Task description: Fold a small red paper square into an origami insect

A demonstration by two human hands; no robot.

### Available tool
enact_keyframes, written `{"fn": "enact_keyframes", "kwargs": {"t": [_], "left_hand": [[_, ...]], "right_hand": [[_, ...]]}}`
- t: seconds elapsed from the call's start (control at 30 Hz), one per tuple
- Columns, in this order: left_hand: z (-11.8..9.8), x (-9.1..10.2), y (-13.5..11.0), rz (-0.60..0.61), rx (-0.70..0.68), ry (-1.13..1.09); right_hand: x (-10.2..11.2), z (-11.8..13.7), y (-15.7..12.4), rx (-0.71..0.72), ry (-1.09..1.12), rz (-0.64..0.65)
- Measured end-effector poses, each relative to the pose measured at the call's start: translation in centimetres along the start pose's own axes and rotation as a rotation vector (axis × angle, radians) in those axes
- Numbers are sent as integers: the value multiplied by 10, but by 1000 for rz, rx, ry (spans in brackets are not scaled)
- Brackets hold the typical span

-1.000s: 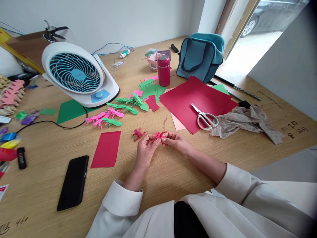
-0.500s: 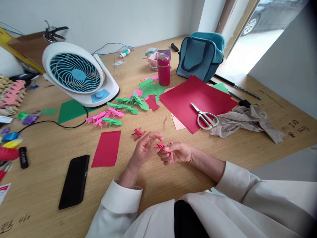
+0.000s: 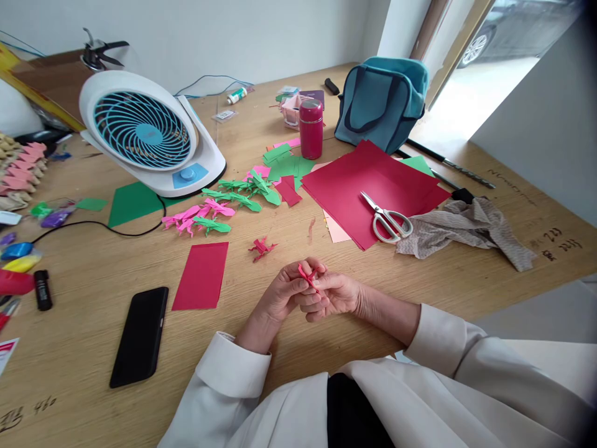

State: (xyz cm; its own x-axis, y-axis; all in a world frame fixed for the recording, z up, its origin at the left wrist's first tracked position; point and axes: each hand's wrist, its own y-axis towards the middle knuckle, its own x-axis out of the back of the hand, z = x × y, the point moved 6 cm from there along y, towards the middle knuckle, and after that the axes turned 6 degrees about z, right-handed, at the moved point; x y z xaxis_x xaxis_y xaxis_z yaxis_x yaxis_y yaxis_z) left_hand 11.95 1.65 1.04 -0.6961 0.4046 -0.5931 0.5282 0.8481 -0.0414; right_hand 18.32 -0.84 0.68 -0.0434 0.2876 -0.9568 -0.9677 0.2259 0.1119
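A small folded red paper figure (image 3: 308,274) is held up between my two hands, above the table. My left hand (image 3: 288,289) pinches its left side between thumb and fingers. My right hand (image 3: 334,292) grips its lower right part, with the thumb on top. The fingers cover much of the figure. A finished-looking red origami figure (image 3: 262,248) with thin legs lies just beyond my left hand. Farther left is a red paper rectangle (image 3: 201,275). Green origami figures (image 3: 233,198) and pink origami figures (image 3: 186,218) lie grouped behind.
White-handled scissors (image 3: 390,224) rest on large red sheets (image 3: 354,186), beside a crumpled cloth (image 3: 461,233). A phone (image 3: 140,336) lies at left. Behind stand a fan (image 3: 149,137), a red thermos flask (image 3: 311,130) and a blue bag (image 3: 380,106).
My left hand has moved right and closed in against the right hand, its fingers now around the red paper figure. The figure has turned more upright. The view has shifted slightly.
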Motion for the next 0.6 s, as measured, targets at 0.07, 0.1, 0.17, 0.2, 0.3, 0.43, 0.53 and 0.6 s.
{"fn": "enact_keyframes", "kwargs": {"t": [0.07, 0.1, 0.17, 0.2, 0.3, 0.43, 0.53, 0.6], "left_hand": [[1, 5, 0, -85, 13, -9], [1, 8, 0, -134, 22, -12], [0, 17, 1, -239, 38, -18], [-1, 22, 1, -290, 32, -24], [-8, 31, 4, -407, -72, -55], [-7, 35, 5, -494, -111, -75], [0, 34, 3, -546, -50, -105], [2, 32, 2, -558, -31, -124]], "right_hand": [[6, 3, -1, 36, -58, -77], [10, 6, -2, 52, -110, -125], [19, 16, -7, 61, -253, -237], [22, 23, -10, 75, -337, -292], [31, 49, -21, 153, -589, -504], [21, 80, -34, 496, -880, -652], [9, 83, -34, 650, -982, -595], [6, 80, -33, 688, -1019, -573]]}}
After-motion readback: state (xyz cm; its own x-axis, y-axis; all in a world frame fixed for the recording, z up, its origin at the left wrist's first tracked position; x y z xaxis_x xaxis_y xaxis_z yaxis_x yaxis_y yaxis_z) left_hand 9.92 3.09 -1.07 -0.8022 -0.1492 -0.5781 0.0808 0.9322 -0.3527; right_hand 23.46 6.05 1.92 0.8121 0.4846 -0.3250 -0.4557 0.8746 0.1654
